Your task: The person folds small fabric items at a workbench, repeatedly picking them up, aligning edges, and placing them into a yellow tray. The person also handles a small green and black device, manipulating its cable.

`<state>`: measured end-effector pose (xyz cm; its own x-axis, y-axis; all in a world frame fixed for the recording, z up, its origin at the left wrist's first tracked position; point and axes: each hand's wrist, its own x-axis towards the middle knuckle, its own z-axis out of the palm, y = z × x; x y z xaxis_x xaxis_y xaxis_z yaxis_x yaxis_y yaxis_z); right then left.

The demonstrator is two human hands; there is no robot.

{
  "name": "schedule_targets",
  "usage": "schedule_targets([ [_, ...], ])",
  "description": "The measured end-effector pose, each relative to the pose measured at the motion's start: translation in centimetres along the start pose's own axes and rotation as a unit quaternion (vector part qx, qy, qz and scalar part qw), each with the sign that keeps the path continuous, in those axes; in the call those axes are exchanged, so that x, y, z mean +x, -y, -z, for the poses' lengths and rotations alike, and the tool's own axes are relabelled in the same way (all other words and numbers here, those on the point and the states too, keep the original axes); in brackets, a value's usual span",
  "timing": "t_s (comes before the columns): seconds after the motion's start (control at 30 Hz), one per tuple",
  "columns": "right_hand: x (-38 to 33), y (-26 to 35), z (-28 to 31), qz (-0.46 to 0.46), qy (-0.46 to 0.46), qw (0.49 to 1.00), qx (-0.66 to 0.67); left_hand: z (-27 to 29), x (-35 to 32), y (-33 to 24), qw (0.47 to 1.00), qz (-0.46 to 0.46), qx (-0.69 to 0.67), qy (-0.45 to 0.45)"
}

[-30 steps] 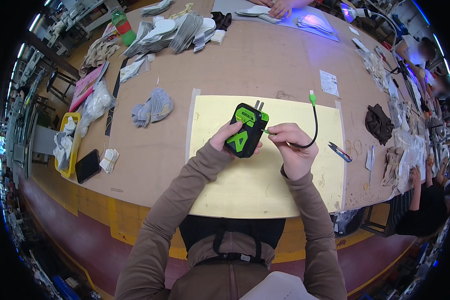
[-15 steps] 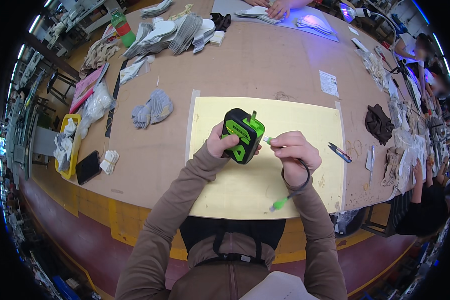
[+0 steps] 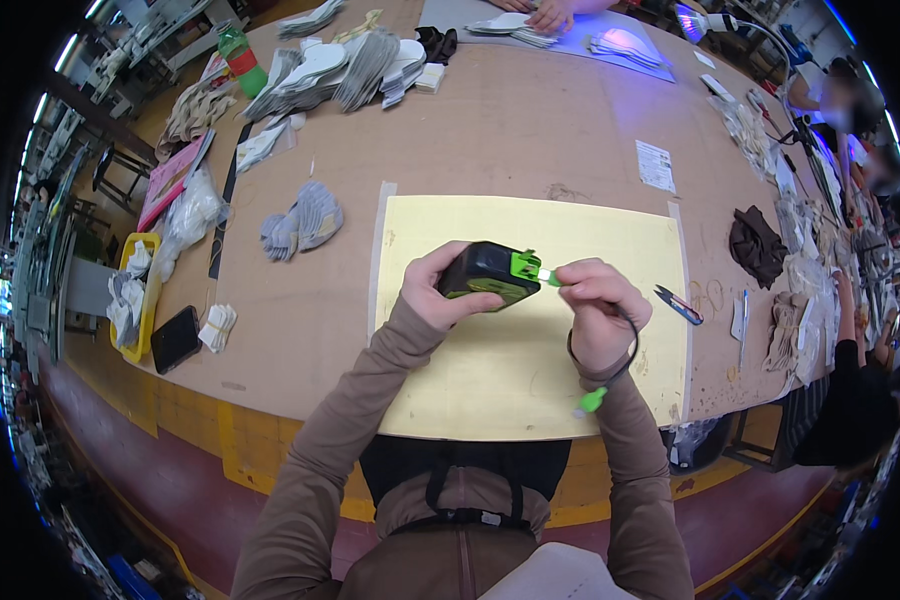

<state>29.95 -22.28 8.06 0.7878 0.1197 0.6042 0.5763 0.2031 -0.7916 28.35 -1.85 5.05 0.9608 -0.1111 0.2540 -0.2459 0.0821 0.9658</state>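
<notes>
My left hand is wrapped round a black and green box-shaped device, which looks like a power bank, above the yellow sheet. A green flap stands open at the device's right end. In my right hand, thumb and fingers pinch the green plug of a short black cable. The plug's light tip is at the flap end; whether it is inserted I cannot tell. Below the right hand hangs the cable's other green plug.
Thread snips lie right of the sheet, near a dark brown cloth. Grey socks, a black phone and a yellow basket are on the left. Stacked white-grey pieces lie at the back, where another person's hands work.
The left hand has turned the power bank so its flap end faces right. The right hand has moved slightly right, with the plug now up against the device; the hanging plug has swung right.
</notes>
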Motion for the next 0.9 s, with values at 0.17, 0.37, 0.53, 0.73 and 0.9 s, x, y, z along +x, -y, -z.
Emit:
schedule_targets([
  [0.17,0.4,0.1,0.2,-0.011,-0.051,0.997,0.052,-1.1,0.3,-1.3,0.972,-0.093,0.213,-0.02],
  [0.37,1.0,0.0,-0.1,0.058,0.079,0.986,-0.134,-1.0,0.7,-1.3,0.926,-0.21,0.312,-0.035],
  [0.53,0.8,-0.1,0.2,0.05,0.069,0.988,-0.126,-0.7,0.7,-1.4,0.909,-0.229,0.346,-0.038],
  [0.73,1.0,0.0,0.1,0.038,0.075,0.99,-0.116,-0.4,0.7,-1.3,0.901,-0.24,0.356,-0.066],
  [0.9,0.7,-0.1,0.3,0.025,0.039,0.998,-0.052,0.0,0.9,-1.7,0.831,-0.334,0.431,-0.105],
])
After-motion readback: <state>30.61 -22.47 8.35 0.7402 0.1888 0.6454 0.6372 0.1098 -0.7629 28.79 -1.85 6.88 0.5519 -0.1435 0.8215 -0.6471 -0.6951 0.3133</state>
